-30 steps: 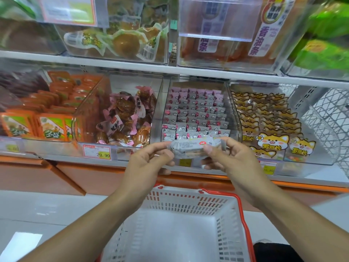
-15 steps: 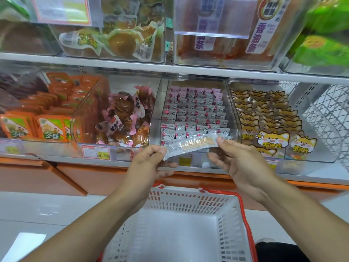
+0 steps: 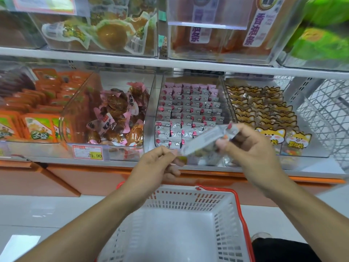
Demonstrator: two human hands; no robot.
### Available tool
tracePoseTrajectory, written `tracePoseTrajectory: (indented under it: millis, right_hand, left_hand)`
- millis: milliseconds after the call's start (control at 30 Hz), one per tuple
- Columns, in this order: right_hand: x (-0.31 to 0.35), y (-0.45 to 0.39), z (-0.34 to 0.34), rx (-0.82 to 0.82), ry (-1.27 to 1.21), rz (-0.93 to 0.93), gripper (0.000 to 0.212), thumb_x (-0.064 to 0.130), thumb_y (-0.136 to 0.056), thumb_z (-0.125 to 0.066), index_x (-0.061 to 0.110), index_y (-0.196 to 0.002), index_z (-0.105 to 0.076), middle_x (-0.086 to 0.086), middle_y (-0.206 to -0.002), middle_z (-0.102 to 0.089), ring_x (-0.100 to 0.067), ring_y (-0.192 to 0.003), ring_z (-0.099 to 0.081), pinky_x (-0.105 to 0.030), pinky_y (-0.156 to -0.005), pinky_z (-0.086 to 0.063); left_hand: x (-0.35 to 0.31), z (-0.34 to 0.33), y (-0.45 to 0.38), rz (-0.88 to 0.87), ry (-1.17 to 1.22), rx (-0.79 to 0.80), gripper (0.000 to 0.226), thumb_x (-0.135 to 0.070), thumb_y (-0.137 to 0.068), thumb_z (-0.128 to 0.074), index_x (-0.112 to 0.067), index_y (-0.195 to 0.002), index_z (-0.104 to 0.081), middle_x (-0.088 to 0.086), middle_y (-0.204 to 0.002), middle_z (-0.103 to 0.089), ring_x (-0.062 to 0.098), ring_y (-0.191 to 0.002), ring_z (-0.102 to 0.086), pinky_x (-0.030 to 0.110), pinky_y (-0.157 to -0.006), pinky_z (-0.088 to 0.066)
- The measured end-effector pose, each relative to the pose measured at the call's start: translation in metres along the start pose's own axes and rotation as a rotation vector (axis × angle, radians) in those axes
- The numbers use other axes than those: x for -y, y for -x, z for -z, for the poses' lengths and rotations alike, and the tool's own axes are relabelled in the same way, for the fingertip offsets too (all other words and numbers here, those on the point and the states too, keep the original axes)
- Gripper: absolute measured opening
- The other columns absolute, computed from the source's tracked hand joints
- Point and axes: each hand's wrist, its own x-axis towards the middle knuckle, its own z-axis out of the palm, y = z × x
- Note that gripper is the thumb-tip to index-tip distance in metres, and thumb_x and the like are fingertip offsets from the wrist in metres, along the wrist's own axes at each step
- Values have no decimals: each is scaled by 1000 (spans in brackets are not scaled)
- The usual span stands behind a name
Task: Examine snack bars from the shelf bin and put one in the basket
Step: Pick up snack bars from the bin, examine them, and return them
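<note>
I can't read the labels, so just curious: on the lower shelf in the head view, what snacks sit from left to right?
Orange packets → brown snacks in pink wrappers → grey-and-pink snack bars → packets with cartoon fox faces → white wire rack.

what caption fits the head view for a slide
Right hand holds a silvery wrapped snack bar tilted above the white plastic basket; left hand sits just off its lower end.

Left of centre, a clear bin of pink-wrapped brown snacks [image 3: 117, 118] carries a price tag [image 3: 87, 152] reading 29.90. Orange packets [image 3: 37, 110] fill the far-left bin. Cat-print packets [image 3: 264, 114] occupy the right bin. Green bags [image 3: 321, 31] sit upper right.
</note>
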Motion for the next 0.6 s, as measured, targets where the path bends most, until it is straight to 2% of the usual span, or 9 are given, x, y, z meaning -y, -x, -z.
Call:
tracePoseTrajectory:
  millis: [100,167,233,333,433,500,600]
  right_hand:
    - [-1,-10,14,-196,135,114,26,28,-83,-74,30,-106,-64,12,-101,-76,-7,-91,-72,-15,-71,-56]
    - [-2,-14,22,-241,300,176,25,32,-85,-75,39,-105,-61,17,-101,-73,-5,-93,-71,-16,-73,-55]
    - [-4,-16,25,-218,433,213,24,38,-85,-74,42,-105,-62,22,-102,-70,-3,-93,-68,-16,-75,-55]
    - [-12,-18,24,-123,559,213,26,38,-86,-74,36,-109,-63,18,-102,-69,-6,-94,-66,-28,-78,-56]
    - [-19,-20,23,-47,740,199,25,44,-87,-69,34,-110,-64,7,-102,-66,-10,-95,-59,-37,-82,-50]
    - [-18,-22,24,-45,773,219,28,45,-87,-68,31,-111,-66,4,-102,-64,-12,-98,-57,-32,-84,-48]
    - [-15,-24,28,-34,808,305,29,36,-86,-73,22,-111,-69,9,-103,-63,-10,-101,-56,-21,-87,-42]
  left_hand:
    - [4,-6,6,-292,-387,-56,2,-30,-95,-65,-30,-94,-66,-10,-97,-71,4,-91,-65,20,-81,-52]
    - [9,-8,10,-529,-786,-61,16,-33,-94,-65,-36,-110,-63,-22,-117,-62,-5,-113,-53,12,-96,-41]
    - [14,-9,10,-650,-1026,-7,36,-41,-94,-62,-36,-129,-56,-22,-140,-49,-5,-133,-36,14,-111,-23]
    - [23,-11,7,-663,-1220,52,54,-47,-94,-58,-35,-145,-43,-13,-162,-27,6,-151,-14,25,-120,-6]
    - [31,-13,5,-623,-1347,85,68,-47,-95,-59,-37,-154,-28,-10,-169,-5,9,-154,10,31,-120,11]
    - [32,-13,4,-616,-1376,83,69,-49,-95,-56,-39,-154,-22,-11,-169,2,8,-152,18,33,-119,16]
    - [33,-14,3,-609,-1388,74,66,-52,-94,-57,-41,-151,-25,-11,-168,2,7,-151,20,36,-118,17]
